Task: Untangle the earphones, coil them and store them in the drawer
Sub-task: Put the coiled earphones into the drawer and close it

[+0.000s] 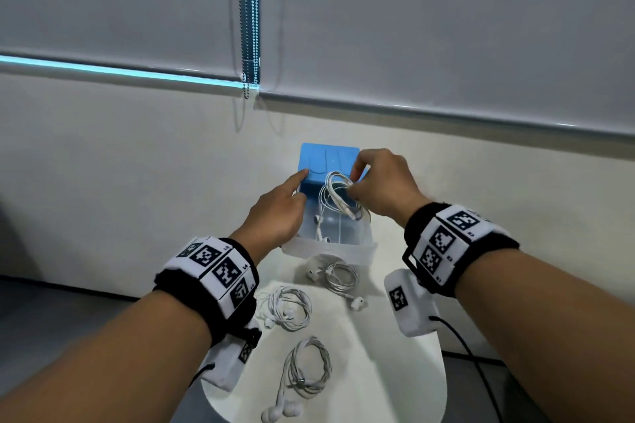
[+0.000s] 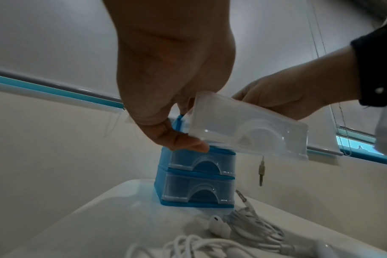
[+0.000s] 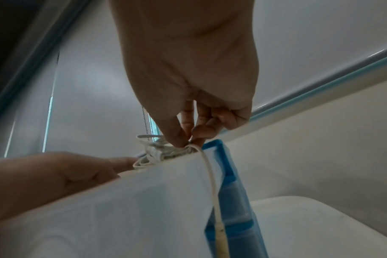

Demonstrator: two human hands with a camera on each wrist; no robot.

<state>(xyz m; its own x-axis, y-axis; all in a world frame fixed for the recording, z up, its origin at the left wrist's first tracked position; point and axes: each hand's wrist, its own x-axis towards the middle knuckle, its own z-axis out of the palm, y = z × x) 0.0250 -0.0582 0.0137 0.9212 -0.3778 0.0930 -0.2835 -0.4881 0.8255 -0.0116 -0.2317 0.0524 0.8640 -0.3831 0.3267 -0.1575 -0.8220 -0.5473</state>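
Note:
A blue drawer unit (image 1: 323, 158) stands at the table's far end with its clear top drawer (image 1: 347, 239) pulled out toward me. My right hand (image 1: 354, 187) pinches a coiled white earphone set (image 1: 335, 192) just above the open drawer; earbuds (image 1: 319, 223) hang down into it. In the right wrist view the fingertips (image 3: 179, 142) nip the coil (image 3: 157, 153) at the drawer's rim (image 3: 121, 200), and the plug cable (image 3: 211, 176) trails over the side. My left hand (image 1: 302, 185) pinches the unit's top left corner, index finger on top, thumb (image 2: 188, 143) under the drawer (image 2: 250, 122).
Three more white earphone coils lie on the small white table (image 1: 395, 371): one (image 1: 340, 276) just before the drawer, one (image 1: 288, 309) to its left, one (image 1: 305, 367) nearest me. Two lower drawers (image 2: 199, 190) are closed. A wall and blind cords (image 1: 249, 45) stand behind.

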